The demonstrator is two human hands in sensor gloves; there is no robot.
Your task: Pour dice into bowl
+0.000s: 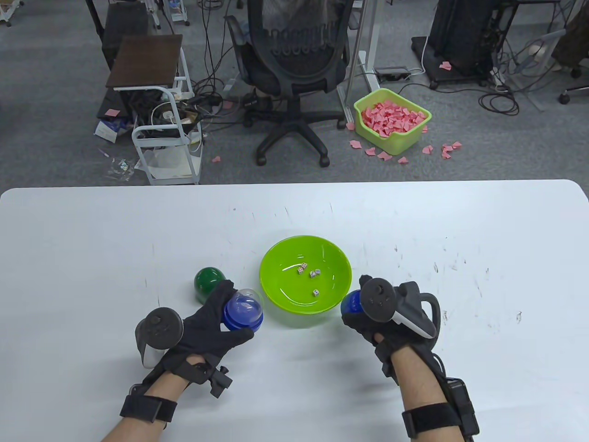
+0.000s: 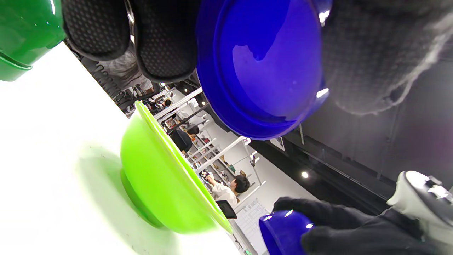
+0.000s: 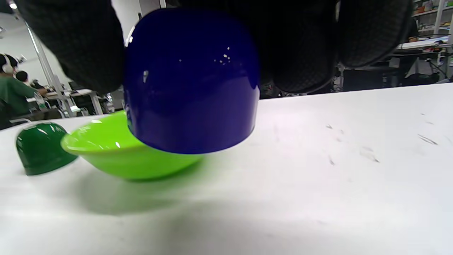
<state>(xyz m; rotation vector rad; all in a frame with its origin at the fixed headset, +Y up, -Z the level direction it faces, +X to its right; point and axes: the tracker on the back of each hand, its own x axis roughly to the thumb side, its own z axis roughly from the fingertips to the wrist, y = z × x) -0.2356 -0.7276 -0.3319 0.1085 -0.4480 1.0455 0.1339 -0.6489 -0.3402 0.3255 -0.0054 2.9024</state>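
A lime green bowl (image 1: 276, 269) stands mid-table with three white dice (image 1: 312, 274) in it. My left hand (image 1: 209, 317) grips a blue capsule half with a clear dome (image 1: 243, 309) just left of the bowl; it fills the left wrist view (image 2: 262, 67). My right hand (image 1: 368, 317) grips a dark blue capsule half (image 1: 350, 302) at the bowl's right rim, held open side down just above the table in the right wrist view (image 3: 191, 81). The bowl also shows in the left wrist view (image 2: 159, 177) and the right wrist view (image 3: 116, 152).
A dark green capsule half (image 1: 209, 283) sits dome up on the table behind my left hand, also in the right wrist view (image 3: 40, 147). The white table (image 1: 460, 276) stretches wide on both sides. Beyond its far edge are an office chair and a bin of pink items.
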